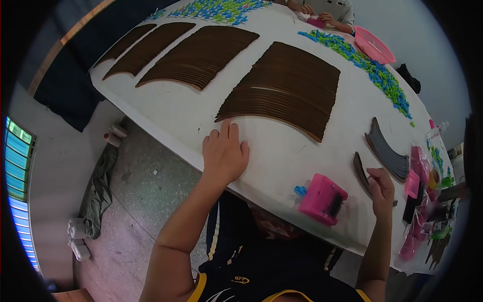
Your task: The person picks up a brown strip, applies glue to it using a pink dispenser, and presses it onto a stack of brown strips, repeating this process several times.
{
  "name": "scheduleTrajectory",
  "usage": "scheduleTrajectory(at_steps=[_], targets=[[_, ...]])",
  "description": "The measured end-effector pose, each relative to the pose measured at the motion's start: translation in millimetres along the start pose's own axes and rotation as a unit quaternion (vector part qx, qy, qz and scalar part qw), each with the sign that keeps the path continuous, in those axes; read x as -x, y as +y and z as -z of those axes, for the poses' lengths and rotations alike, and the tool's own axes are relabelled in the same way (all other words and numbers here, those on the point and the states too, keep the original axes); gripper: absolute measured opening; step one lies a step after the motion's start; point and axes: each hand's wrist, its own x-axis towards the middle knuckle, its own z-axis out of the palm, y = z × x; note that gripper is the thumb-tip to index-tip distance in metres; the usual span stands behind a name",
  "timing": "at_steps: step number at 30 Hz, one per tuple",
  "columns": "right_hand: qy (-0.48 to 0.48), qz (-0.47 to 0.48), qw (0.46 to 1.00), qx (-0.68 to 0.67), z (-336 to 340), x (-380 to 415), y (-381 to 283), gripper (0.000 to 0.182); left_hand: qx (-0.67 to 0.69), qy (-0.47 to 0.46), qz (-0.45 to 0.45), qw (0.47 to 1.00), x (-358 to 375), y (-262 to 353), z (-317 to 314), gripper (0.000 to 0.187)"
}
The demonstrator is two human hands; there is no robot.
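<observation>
My left hand [224,153] lies on the white table with its fingers stretched out. Its fingertips reach the near left corner of a fanned row of curved dark brown strips [297,80]. On the right, my right hand [381,189] has its fingers curled at a single curved dark strip [360,168] and seems to grip it; the fingers partly hide the contact. Just beyond that hand lies a fanned bunch of greyish curved strips [387,151]. Between my hands, near the table edge, stands a pink box [323,199] with a dark part and a blue piece beside it.
More fanned brown strips [198,55] lie to the left. Small blue and green pieces [372,68] spread along the far side, by a pink basket [374,45]. Across the table another person's hands [319,17] work. Pink plastic bags [418,221] crowd the right edge.
</observation>
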Motion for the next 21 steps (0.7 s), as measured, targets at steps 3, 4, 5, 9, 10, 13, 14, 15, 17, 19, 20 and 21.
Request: scheduleTrajectory(at_steps=[3, 4, 5, 9, 10, 13, 14, 15, 17, 19, 20, 21], targets=[[0.046, -0.014, 0.999, -0.01, 6.4, 16.1, 14.7, 0.02, -0.002, 0.002, -0.003, 1.0, 0.2, -0.9, -0.9, 0.046], [0.066, -0.02, 0.997, -0.019, 6.9, 20.2, 19.1, 0.019, -0.001, 0.009, -0.007, 1.0, 0.2, -1.1, -1.0, 0.047], [0.065, -0.02, 0.998, -0.018, 7.0, 23.2, 22.1, 0.019, 0.0, 0.008, -0.006, 1.0, 0.1, -0.8, -0.5, 0.047], [0.099, -0.027, 0.995, 0.003, 5.9, 31.7, 26.9, 0.016, 0.0, -0.003, 0.0, 1.0, -0.4, 0.1, 0.6, 0.048], [0.108, -0.039, 0.993, 0.002, 5.8, 33.6, 27.0, 0.015, -0.001, -0.001, 0.0, 1.0, -0.2, 0.2, 0.6, 0.048], [0.117, -0.039, 0.992, 0.005, 3.8, 37.9, 26.8, 0.013, 0.0, -0.006, 0.001, 1.0, -0.6, -0.9, -0.9, 0.048], [0.117, -0.039, 0.992, 0.005, 3.5, 39.8, 27.6, 0.013, 0.0, -0.005, 0.001, 1.0, -0.4, -1.1, -1.2, 0.048], [0.117, -0.036, 0.992, 0.009, 3.4, 41.6, 28.7, 0.013, 0.001, 0.001, -0.002, 1.0, -0.4, -1.3, -1.5, 0.047], [0.118, -0.034, 0.992, 0.013, 4.4, 45.9, 30.8, 0.013, 0.002, 0.008, -0.006, 1.0, -0.4, -1.3, -1.9, 0.046], [0.11, -0.021, 0.993, 0.037, 7.1, 50.5, 34.4, 0.014, 0.005, -0.002, 0.006, 1.0, -0.8, -1.4, -2.5, 0.05], [0.107, -0.021, 0.992, 0.057, 9.6, 53.6, 37.7, 0.015, 0.003, -0.005, 0.009, 1.0, -0.9, -1.8, -3.3, 0.051], [0.109, -0.021, 0.992, 0.057, 11.5, 55.9, 39.5, 0.015, 0.003, -0.004, 0.007, 1.0, -0.6, -0.3, -2.1, 0.051]])
